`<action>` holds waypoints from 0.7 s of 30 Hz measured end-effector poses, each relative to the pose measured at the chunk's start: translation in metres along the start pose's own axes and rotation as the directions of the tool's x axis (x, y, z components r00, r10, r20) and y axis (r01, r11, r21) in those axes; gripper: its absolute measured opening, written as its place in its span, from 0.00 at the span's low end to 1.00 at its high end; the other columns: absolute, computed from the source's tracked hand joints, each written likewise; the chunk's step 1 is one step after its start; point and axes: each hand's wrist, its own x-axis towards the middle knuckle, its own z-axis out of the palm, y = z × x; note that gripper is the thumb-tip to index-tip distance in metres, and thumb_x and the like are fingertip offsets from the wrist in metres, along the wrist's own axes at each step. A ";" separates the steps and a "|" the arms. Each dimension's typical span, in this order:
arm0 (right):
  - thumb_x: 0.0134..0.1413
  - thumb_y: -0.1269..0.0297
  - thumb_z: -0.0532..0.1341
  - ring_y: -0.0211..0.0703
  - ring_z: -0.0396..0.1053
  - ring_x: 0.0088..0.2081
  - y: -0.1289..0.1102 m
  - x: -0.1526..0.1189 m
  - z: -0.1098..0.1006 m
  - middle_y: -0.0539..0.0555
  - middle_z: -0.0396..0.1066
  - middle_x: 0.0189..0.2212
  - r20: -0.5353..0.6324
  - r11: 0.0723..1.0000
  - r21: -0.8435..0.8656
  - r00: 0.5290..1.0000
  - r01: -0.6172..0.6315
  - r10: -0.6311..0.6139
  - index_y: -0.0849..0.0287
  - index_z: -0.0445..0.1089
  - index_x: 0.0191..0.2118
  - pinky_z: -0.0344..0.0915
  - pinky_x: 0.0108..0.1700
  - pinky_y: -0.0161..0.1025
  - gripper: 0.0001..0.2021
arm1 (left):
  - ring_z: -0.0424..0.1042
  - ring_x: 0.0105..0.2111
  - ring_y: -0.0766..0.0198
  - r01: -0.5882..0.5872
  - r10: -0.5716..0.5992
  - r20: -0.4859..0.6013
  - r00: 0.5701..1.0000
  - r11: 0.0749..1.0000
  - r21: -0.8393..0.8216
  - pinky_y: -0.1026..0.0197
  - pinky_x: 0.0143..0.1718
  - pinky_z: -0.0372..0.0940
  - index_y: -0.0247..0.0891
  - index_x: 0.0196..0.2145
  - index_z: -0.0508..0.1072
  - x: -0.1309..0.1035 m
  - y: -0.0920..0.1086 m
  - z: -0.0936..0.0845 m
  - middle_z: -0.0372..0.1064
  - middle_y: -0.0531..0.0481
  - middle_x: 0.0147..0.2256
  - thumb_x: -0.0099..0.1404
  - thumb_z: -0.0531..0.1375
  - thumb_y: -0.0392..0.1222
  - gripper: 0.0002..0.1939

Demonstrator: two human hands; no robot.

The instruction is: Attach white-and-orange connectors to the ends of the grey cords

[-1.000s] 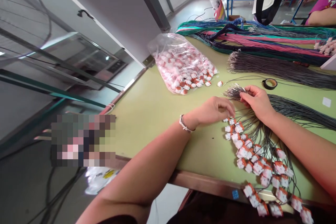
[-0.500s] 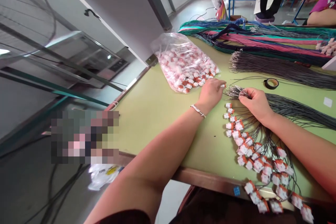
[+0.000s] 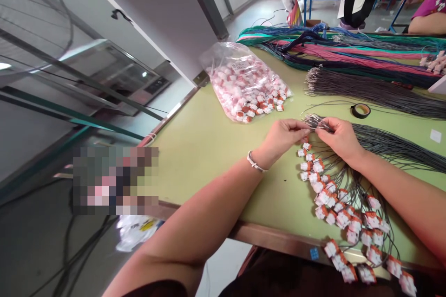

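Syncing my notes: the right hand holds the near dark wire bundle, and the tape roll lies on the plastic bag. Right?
Not quite: the tape roll lies on the table, apart from the plastic bag, as the head view shows. The right hand holds the near dark wire bundle.

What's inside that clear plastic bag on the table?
Through the film of the plastic bag you can see a heap of small white and orange pieces. The top ones hide those underneath, so what lies at the bottom can't be seen.
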 end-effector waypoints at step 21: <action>0.43 0.62 0.60 0.37 0.60 0.26 -0.003 -0.004 -0.002 0.49 0.66 0.22 -0.053 1.000 -0.025 0.999 0.007 -0.009 0.59 0.67 0.25 0.59 0.31 0.35 0.06 | 0.72 0.30 0.69 0.113 -0.085 0.097 0.992 0.932 -0.345 0.61 0.42 0.68 0.33 0.36 0.80 0.002 -0.005 -0.013 0.75 0.48 0.31 0.54 0.68 0.38 0.10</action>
